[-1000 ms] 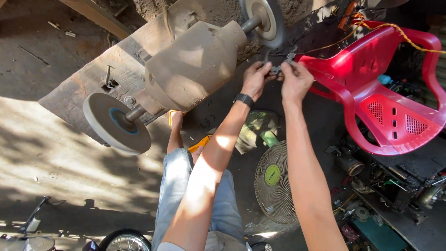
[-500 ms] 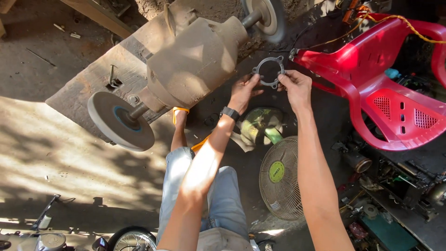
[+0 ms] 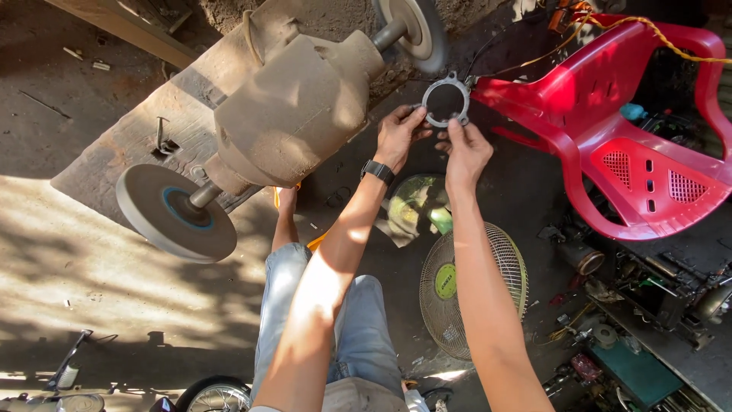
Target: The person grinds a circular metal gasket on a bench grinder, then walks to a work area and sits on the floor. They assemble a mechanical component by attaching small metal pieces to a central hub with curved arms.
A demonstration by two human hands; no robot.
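Note:
I hold a flat grey metal ring [image 3: 446,101] with small ear tabs up in front of me with both hands. My left hand [image 3: 398,136], with a black watch on its wrist, pinches the ring's lower left edge. My right hand [image 3: 465,151] grips the lower right edge with thumb and fingers. The ring sits just below the far grinding wheel [image 3: 415,27] of a dusty bench grinder [image 3: 293,114].
The grinder's near wheel [image 3: 177,214] stands at left on a wooden base [image 3: 122,152]. A red plastic chair [image 3: 610,130] lies at right. A fan grille [image 3: 473,286] and a green fan part [image 3: 415,206] lie on the floor, with motor scrap [image 3: 656,305] at lower right.
Both hands have drawn back from the far wheel and lowered slightly, bringing the metal ring into clear view between them.

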